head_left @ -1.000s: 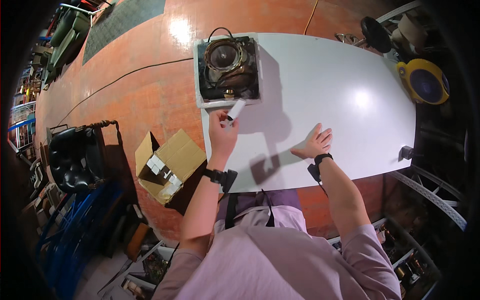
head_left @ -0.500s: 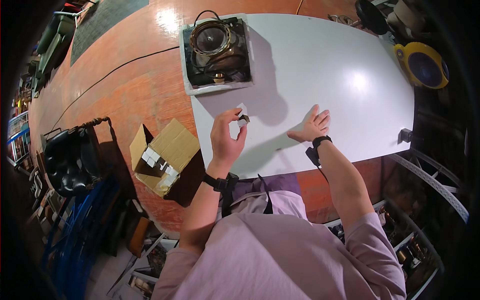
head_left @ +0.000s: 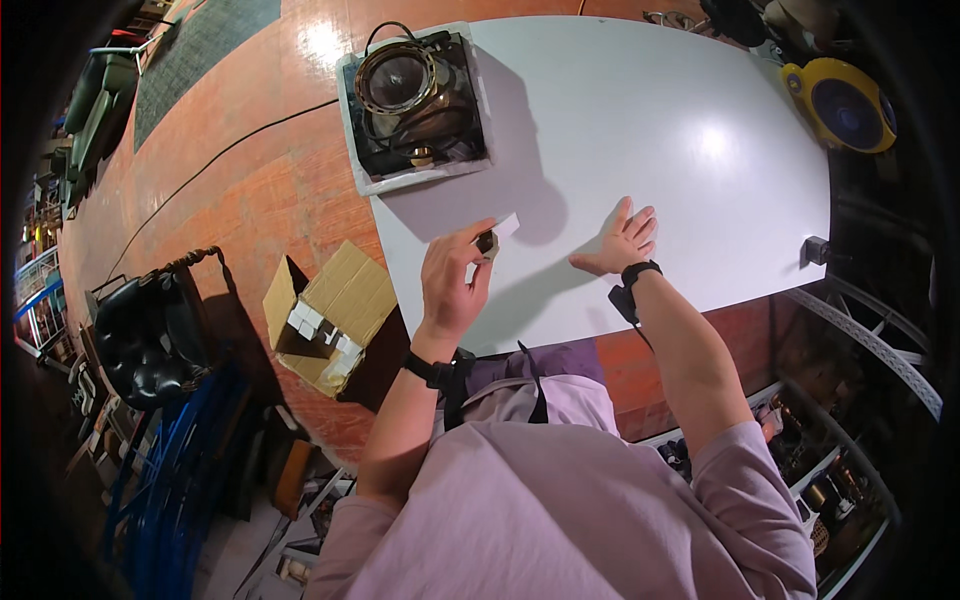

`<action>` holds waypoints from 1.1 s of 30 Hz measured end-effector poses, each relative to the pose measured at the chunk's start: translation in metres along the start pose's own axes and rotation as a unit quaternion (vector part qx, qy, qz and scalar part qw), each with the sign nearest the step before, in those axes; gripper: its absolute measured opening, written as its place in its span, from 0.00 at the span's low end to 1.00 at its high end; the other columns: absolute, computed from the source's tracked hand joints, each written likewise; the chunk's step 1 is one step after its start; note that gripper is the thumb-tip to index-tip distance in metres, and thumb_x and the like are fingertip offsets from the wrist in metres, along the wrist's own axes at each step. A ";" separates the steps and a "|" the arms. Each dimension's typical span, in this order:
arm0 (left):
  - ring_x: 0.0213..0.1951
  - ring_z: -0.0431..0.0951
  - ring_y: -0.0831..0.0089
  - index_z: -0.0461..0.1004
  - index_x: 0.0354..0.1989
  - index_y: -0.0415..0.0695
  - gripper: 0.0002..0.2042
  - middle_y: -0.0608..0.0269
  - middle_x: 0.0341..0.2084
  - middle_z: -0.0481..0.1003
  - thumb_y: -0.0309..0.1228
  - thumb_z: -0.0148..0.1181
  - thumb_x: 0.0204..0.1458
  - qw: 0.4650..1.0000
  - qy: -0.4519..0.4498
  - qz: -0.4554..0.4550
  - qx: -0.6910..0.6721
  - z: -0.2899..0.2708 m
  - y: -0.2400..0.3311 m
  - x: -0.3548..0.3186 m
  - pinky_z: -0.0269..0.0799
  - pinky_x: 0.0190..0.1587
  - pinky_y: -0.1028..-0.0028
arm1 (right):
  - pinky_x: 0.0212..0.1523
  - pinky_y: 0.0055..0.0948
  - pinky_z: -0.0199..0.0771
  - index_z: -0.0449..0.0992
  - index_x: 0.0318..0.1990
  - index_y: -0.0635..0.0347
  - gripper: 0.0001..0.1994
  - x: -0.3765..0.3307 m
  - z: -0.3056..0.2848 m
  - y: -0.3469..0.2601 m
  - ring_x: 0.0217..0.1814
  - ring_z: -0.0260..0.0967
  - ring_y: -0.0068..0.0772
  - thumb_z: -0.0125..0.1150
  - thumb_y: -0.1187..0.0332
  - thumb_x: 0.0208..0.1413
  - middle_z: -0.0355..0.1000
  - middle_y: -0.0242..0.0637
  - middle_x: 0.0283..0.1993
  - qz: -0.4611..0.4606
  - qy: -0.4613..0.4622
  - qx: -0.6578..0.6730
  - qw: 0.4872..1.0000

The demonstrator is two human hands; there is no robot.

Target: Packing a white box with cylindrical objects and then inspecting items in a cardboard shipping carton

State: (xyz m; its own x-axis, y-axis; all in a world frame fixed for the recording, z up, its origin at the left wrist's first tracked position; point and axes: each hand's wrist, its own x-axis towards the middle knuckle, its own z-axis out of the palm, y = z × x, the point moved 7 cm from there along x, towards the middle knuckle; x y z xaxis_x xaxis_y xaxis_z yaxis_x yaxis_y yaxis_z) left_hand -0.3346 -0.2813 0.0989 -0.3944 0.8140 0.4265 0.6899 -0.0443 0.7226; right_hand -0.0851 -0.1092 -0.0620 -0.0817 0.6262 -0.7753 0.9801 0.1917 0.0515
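Observation:
Between the thumb and fingers of my left hand (head_left: 450, 290) is a small white box (head_left: 508, 226), held just above the near left part of the white table (head_left: 640, 110). One end of it shows a dark opening, and a white flap sticks out to the right. What lies inside is too small to make out. My right hand (head_left: 630, 246) rests on the tabletop, palm down with fingers spread, and holds nothing. Black bands circle both wrists.
A white-edged tray (head_left: 428, 180) with a round glass-fronted device (head_left: 396, 78) stands at the table's far left corner. On the floor to the left, an open cardboard box (head_left: 352, 288) holds several small white boxes (head_left: 306, 318). A black tufted chair (head_left: 150, 330) stands beyond it. A yellow speaker-like object (head_left: 846, 105) is at far right.
The small box has turned in my left hand, its white flap now pointing up and to the right. My right hand stays spread on the table. The view has shifted slightly.

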 end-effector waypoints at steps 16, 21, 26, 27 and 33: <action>0.29 0.82 0.66 0.58 0.57 0.48 0.17 0.52 0.41 0.77 0.40 0.55 0.67 0.581 -0.153 -0.664 -0.446 0.129 -0.064 -0.106 0.74 0.23 0.69 | 0.72 0.76 0.26 0.11 0.74 0.60 0.83 0.006 0.004 0.000 0.79 0.04 0.79 0.82 0.38 0.31 0.06 0.76 0.75 -0.005 0.007 0.009 1.000; 0.28 0.81 0.69 0.56 0.59 0.48 0.21 0.53 0.41 0.78 0.42 0.56 0.66 0.622 -0.167 -0.664 -0.379 0.127 -0.057 -0.100 0.70 0.20 0.69 | 0.73 0.76 0.25 0.11 0.74 0.60 0.82 0.005 0.000 -0.002 0.79 0.04 0.79 0.82 0.40 0.32 0.06 0.76 0.75 -0.004 0.006 0.013 1.000; 0.27 0.81 0.70 0.55 0.61 0.48 0.24 0.53 0.40 0.78 0.44 0.57 0.65 0.625 -0.153 -0.695 -0.320 0.109 -0.068 -0.103 0.69 0.21 0.70 | 0.73 0.75 0.23 0.12 0.75 0.59 0.82 0.003 -0.001 0.000 0.79 0.03 0.78 0.83 0.40 0.32 0.05 0.76 0.75 0.001 0.007 0.025 1.000; 0.27 0.81 0.70 0.55 0.61 0.47 0.25 0.54 0.39 0.77 0.44 0.58 0.64 0.633 -0.142 -0.694 -0.312 0.105 -0.071 -0.103 0.68 0.21 0.70 | 0.73 0.75 0.23 0.12 0.75 0.59 0.82 0.003 0.000 -0.001 0.79 0.03 0.78 0.83 0.40 0.32 0.05 0.76 0.75 0.001 0.001 0.024 1.000; 0.27 0.81 0.70 0.58 0.64 0.43 0.25 0.56 0.36 0.77 0.39 0.58 0.64 0.672 -0.109 -0.668 -0.302 0.096 -0.074 -0.099 0.70 0.22 0.70 | 0.73 0.76 0.24 0.13 0.75 0.60 0.82 0.005 -0.001 0.000 0.79 0.03 0.78 0.83 0.40 0.32 0.05 0.76 0.75 -0.004 0.003 0.032 0.999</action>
State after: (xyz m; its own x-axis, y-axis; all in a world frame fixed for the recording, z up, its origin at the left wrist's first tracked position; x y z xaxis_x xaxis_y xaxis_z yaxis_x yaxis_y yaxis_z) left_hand -0.2882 -0.3033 -0.0492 -0.2738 0.4243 -0.8631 -0.5889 0.6356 0.4993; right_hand -0.0861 -0.1057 -0.0649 -0.0897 0.6294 -0.7719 0.9890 0.1479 0.0056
